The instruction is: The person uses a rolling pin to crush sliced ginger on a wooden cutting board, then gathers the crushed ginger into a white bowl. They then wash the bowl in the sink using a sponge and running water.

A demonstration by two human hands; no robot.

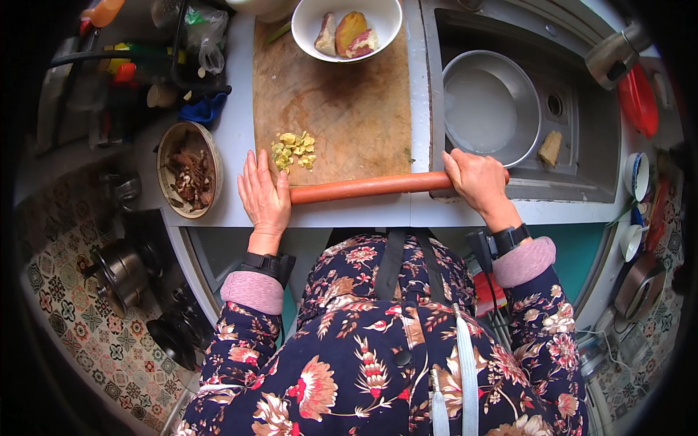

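Note:
My right hand (475, 177) is closed around the right end of a reddish-brown wooden rod (371, 187), which looks like a rolling pin. The rod lies across the near edge of a wooden cutting board (349, 120) and reaches over the sink's left rim. My left hand (264, 188) lies flat, palm down, at the board's near-left corner, its thumb side against the rod's left end. Just beyond those fingers sits a small pile of thin yellowish slices (293, 150), perhaps ginger. At the board's far end stands a white bowl (305, 46) holding several chunks of red-skinned root vegetable (351, 32).
Left of the board is a bowl (217, 180) of brown, meat-like pieces. A metal pot (537, 117) of cloudy water stands in the sink (591, 147), beside a sponge (549, 148) and below a faucet (613, 57). A blue cloth (203, 109) and plastic bag (210, 38) lie farther left.

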